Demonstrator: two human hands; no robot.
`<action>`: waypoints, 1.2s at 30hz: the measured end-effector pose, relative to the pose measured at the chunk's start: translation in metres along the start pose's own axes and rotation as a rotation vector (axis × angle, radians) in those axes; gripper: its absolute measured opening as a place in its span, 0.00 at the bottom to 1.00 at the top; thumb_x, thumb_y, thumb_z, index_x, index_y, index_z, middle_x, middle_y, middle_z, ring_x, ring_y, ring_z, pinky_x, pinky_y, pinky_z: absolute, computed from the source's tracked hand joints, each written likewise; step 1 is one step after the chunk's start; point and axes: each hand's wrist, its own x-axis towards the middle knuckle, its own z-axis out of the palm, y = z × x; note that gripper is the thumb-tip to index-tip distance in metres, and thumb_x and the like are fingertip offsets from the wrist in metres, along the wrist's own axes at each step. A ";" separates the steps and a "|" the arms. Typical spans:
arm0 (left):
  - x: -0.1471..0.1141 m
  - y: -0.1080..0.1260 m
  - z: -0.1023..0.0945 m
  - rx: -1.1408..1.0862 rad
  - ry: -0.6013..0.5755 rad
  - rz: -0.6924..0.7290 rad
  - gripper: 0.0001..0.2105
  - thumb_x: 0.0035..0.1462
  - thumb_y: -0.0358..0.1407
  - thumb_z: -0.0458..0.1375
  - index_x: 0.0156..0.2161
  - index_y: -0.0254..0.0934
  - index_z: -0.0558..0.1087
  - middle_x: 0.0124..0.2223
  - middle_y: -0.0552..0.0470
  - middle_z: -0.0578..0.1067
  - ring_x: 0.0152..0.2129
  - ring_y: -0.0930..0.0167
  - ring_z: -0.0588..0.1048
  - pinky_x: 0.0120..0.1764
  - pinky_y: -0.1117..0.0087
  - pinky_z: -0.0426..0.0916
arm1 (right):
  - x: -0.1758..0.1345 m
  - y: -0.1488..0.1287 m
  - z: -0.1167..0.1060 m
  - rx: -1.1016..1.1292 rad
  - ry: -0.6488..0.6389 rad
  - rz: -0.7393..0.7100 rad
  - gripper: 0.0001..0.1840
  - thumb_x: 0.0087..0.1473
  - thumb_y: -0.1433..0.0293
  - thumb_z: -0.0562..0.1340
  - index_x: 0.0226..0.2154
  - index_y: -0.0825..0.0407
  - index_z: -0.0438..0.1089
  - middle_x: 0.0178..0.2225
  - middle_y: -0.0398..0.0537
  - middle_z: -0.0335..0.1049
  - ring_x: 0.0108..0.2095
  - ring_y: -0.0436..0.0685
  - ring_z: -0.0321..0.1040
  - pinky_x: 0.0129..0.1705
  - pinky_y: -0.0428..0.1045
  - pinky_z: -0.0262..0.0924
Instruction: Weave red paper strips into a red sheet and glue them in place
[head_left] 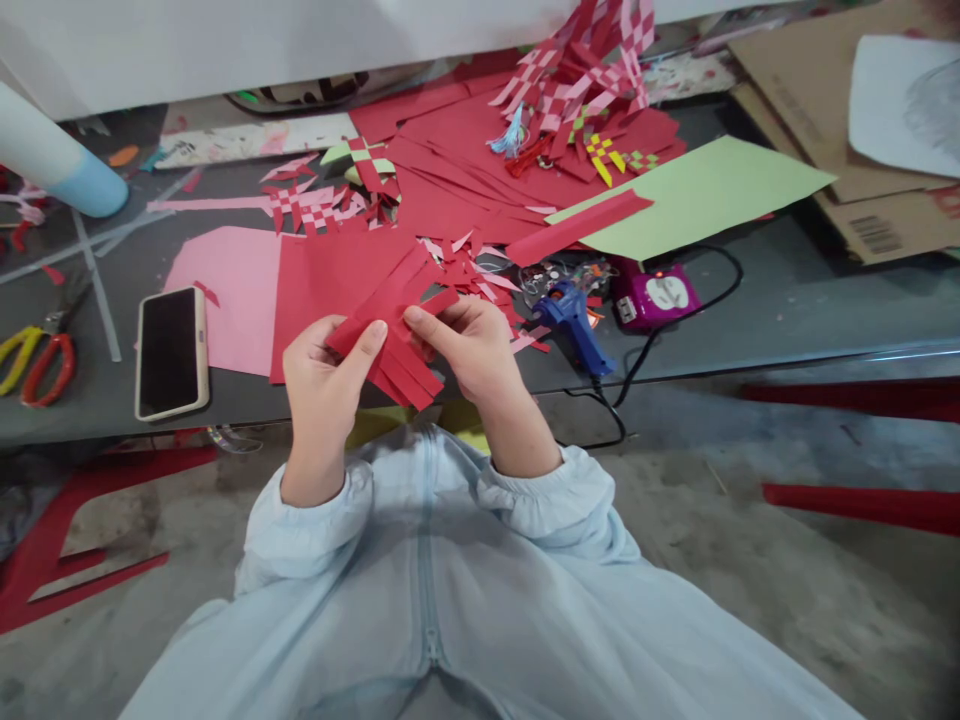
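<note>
Crossed red paper strips (pixel 405 368) are held up between my two hands, just over the table's near edge. My left hand (pixel 330 365) pinches them from the left, thumb on top. From the right, my right hand (pixel 476 345) grips the same strips with its thumb pressed near the crossing. Several strips fan out below and above the fingers. Beneath and behind lie red paper sheets (pixel 315 270) and a pink sheet (pixel 232 250). How the strips pass under one another is partly hidden by my fingers.
A blue glue gun (pixel 576 325) with a black cord lies right of my hands, near a purple box (pixel 656 297). On the left are a phone (pixel 172 352) and scissors (pixel 45 355). Behind are woven paper pieces (pixel 585 75), a green sheet (pixel 697 195) and cardboard (pixel 810 110).
</note>
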 end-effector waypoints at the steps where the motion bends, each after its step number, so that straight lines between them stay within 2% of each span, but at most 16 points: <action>1: -0.001 0.001 0.001 -0.011 0.008 0.006 0.15 0.51 0.47 0.70 0.29 0.39 0.75 0.26 0.57 0.74 0.23 0.76 0.73 0.28 0.75 0.69 | 0.000 0.001 0.000 0.007 0.003 0.000 0.25 0.41 0.47 0.73 0.20 0.51 0.72 0.19 0.41 0.72 0.18 0.46 0.62 0.21 0.45 0.59; 6: -0.001 0.002 0.003 -0.002 0.026 0.026 0.15 0.52 0.48 0.69 0.29 0.40 0.74 0.27 0.58 0.73 0.24 0.76 0.72 0.30 0.74 0.71 | 0.000 0.001 -0.003 -0.001 0.025 0.003 0.26 0.41 0.46 0.73 0.19 0.51 0.70 0.18 0.39 0.69 0.18 0.46 0.60 0.21 0.45 0.57; 10: 0.001 0.001 0.002 0.014 -0.002 0.021 0.16 0.51 0.49 0.70 0.29 0.39 0.74 0.26 0.58 0.72 0.23 0.76 0.71 0.27 0.75 0.69 | 0.002 0.000 -0.004 0.013 0.019 -0.014 0.27 0.40 0.45 0.73 0.19 0.50 0.68 0.17 0.37 0.65 0.18 0.45 0.58 0.21 0.45 0.54; 17: 0.001 0.004 0.002 0.015 -0.025 0.004 0.16 0.51 0.48 0.69 0.28 0.39 0.73 0.25 0.58 0.71 0.21 0.77 0.69 0.24 0.76 0.65 | 0.005 -0.002 -0.005 0.204 -0.065 0.121 0.24 0.35 0.50 0.75 0.22 0.49 0.68 0.18 0.35 0.64 0.18 0.45 0.58 0.20 0.44 0.54; 22: 0.000 0.005 0.002 0.051 -0.037 0.000 0.15 0.52 0.48 0.69 0.28 0.39 0.73 0.25 0.59 0.71 0.20 0.78 0.67 0.24 0.76 0.65 | 0.003 -0.003 -0.006 0.165 -0.159 0.146 0.26 0.34 0.47 0.76 0.23 0.49 0.70 0.20 0.37 0.69 0.19 0.46 0.60 0.21 0.45 0.57; 27: -0.001 0.008 0.001 0.048 -0.062 0.000 0.14 0.52 0.46 0.69 0.28 0.38 0.74 0.25 0.58 0.72 0.21 0.78 0.67 0.25 0.76 0.65 | 0.003 0.000 -0.007 0.128 -0.198 0.115 0.23 0.32 0.54 0.78 0.25 0.50 0.73 0.25 0.40 0.75 0.24 0.49 0.67 0.26 0.47 0.64; 32: -0.002 0.009 0.002 0.032 -0.081 0.018 0.12 0.53 0.44 0.69 0.29 0.38 0.75 0.25 0.58 0.72 0.22 0.78 0.68 0.27 0.77 0.65 | 0.003 0.000 -0.007 0.186 -0.194 0.161 0.23 0.28 0.58 0.80 0.25 0.50 0.73 0.25 0.40 0.75 0.23 0.49 0.66 0.25 0.47 0.64; 36: -0.003 0.009 0.003 0.033 -0.073 0.020 0.12 0.53 0.44 0.69 0.29 0.38 0.75 0.25 0.58 0.72 0.22 0.78 0.68 0.26 0.77 0.65 | 0.002 0.000 -0.007 0.179 -0.176 0.191 0.24 0.28 0.57 0.80 0.24 0.50 0.72 0.23 0.39 0.73 0.21 0.48 0.64 0.22 0.46 0.61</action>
